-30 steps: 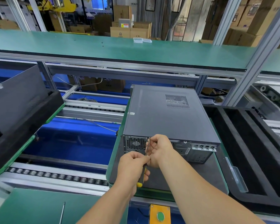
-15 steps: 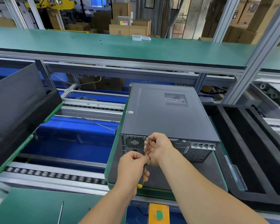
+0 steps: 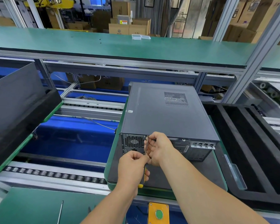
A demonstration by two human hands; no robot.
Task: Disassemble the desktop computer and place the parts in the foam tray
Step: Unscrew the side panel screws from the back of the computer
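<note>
Nothing has moved: screwdriver (image 3: 146, 147) points upward at computer (image 3: 165, 113) rear.

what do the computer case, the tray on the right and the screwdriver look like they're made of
Computer case: likely painted sheet metal, matte grey, with punched vent holes and crisp folded edges.
Foam tray: black foam, dull and light-absorbing, with thick soft-looking walls between long slots.
Screwdriver: thin shiny metal shaft; the yellow-and-black handle, mostly hidden in the left hand, looks like plastic or rubber.

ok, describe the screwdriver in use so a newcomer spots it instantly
Start at the grey computer case on the green-edged pallet, centre. At its near rear panel, both hands meet; the screwdriver runs up between them, its tip by the fan grille. Unlike the bare metal rod lying lower left, it has a yellow-ended handle.
</note>
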